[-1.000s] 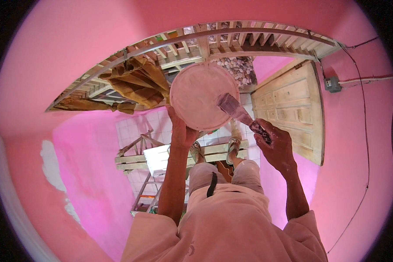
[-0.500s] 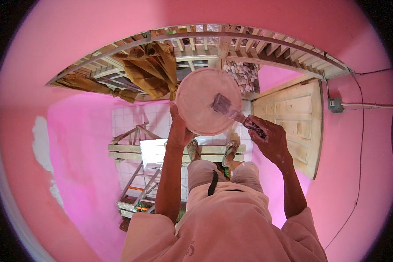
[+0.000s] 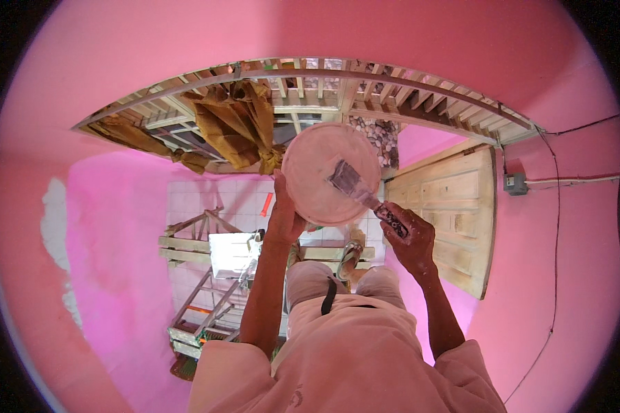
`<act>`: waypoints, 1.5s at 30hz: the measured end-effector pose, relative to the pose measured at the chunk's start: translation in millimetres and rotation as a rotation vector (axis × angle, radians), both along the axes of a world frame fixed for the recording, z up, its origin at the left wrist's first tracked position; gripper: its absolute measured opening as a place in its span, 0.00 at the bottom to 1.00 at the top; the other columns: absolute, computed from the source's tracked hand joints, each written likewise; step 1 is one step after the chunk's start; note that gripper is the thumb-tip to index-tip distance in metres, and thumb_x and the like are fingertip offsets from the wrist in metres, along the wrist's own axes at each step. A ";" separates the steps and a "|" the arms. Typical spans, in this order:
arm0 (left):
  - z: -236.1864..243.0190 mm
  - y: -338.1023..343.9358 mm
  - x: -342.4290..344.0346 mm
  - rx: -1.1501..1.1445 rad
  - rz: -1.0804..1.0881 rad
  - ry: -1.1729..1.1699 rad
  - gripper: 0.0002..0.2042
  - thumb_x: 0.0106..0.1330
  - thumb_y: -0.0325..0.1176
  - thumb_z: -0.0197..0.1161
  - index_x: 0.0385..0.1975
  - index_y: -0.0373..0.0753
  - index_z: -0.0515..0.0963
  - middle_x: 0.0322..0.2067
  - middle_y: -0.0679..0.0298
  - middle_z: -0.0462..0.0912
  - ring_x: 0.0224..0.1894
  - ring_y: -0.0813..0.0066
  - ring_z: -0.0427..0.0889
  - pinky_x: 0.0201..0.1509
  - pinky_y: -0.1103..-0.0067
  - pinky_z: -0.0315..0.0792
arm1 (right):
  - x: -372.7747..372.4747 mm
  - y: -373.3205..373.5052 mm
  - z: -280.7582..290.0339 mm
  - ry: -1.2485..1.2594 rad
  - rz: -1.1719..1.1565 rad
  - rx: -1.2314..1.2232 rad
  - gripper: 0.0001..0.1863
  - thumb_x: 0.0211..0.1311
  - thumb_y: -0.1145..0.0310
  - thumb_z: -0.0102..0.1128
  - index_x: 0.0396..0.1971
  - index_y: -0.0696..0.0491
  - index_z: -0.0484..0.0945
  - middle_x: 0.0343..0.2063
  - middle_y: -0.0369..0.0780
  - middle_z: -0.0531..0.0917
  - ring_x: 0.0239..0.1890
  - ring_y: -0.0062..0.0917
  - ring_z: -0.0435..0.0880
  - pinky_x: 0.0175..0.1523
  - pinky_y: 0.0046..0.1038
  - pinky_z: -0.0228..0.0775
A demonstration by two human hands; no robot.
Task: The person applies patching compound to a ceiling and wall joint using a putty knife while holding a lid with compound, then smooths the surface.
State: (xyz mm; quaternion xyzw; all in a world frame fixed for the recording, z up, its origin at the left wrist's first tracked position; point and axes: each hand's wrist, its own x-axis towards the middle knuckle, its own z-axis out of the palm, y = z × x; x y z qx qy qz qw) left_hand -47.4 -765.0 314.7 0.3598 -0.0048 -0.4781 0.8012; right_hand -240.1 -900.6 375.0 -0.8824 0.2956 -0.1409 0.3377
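My left hand (image 3: 284, 219) holds up a round plastic lid (image 3: 308, 168) by its lower left edge, the thumb at the side and the other fingers mostly hidden under it. A pale, pinkish smear covers the lid's face. In my right hand (image 3: 413, 242), the fingers are wrapped round the dark speckled handle of a putty knife (image 3: 346, 177). Its broad grey blade lies over the middle of the lid, and pale paste coats its neck. Whitish smudges show on my right hand.
My sandalled feet stand on wooden planks (image 3: 186, 246) above a white tiled floor (image 3: 244, 193). A ladder (image 3: 203, 306) and a bright white panel (image 3: 233, 255) are at the left. Ahead is a slatted window with a brown curtain (image 3: 234, 124); a wooden door (image 3: 448, 213) stands right.
Lid and both hands sit slightly lower in the view, and the whole scene has shifted a little left. The knife's blade has turned slightly on the lid. An orange stick shows on the floor.
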 end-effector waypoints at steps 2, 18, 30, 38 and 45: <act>-3.5 -0.5 -3.1 -0.068 -0.043 0.001 0.37 0.63 0.64 0.34 0.64 0.41 0.51 0.61 0.59 0.59 0.61 0.66 0.63 0.62 0.69 0.62 | -3.8 3.1 0.5 -0.001 -0.023 0.019 0.21 0.49 0.72 0.63 0.46 0.52 0.76 0.32 0.42 0.82 0.31 0.27 0.82 0.38 0.26 0.73; 55.8 -34.1 10.0 -0.270 -0.174 0.080 0.36 0.63 0.65 0.37 0.62 0.43 0.57 0.58 0.60 0.65 0.58 0.65 0.68 0.60 0.65 0.65 | -4.1 41.8 42.6 -0.267 -0.297 0.288 0.21 0.50 0.74 0.66 0.46 0.60 0.75 0.36 0.36 0.81 0.36 0.14 0.76 0.44 0.18 0.69; 156.3 -114.6 28.4 -0.471 -0.312 0.085 0.33 0.65 0.61 0.38 0.60 0.41 0.57 0.58 0.57 0.65 0.59 0.61 0.65 0.63 0.62 0.61 | 13.8 4.2 155.6 -0.264 -0.467 -0.102 0.17 0.54 0.68 0.63 0.43 0.60 0.76 0.30 0.34 0.79 0.31 0.13 0.72 0.37 0.17 0.66; 254.3 -173.5 27.8 -0.698 -0.475 0.075 0.34 0.65 0.64 0.34 0.59 0.42 0.59 0.58 0.58 0.64 0.61 0.61 0.63 0.63 0.59 0.58 | 13.3 -25.6 249.2 -0.255 -0.584 -0.292 0.15 0.55 0.67 0.61 0.39 0.62 0.77 0.21 0.32 0.76 0.24 0.13 0.69 0.29 0.20 0.64; 347.2 -222.2 35.7 -0.784 -0.573 0.167 0.35 0.65 0.64 0.30 0.60 0.39 0.56 0.57 0.52 0.62 0.59 0.54 0.64 0.59 0.51 0.59 | 22.3 -50.6 340.1 -0.264 -0.669 -0.486 0.12 0.56 0.67 0.61 0.37 0.59 0.79 0.16 0.30 0.72 0.16 0.11 0.63 0.20 0.17 0.55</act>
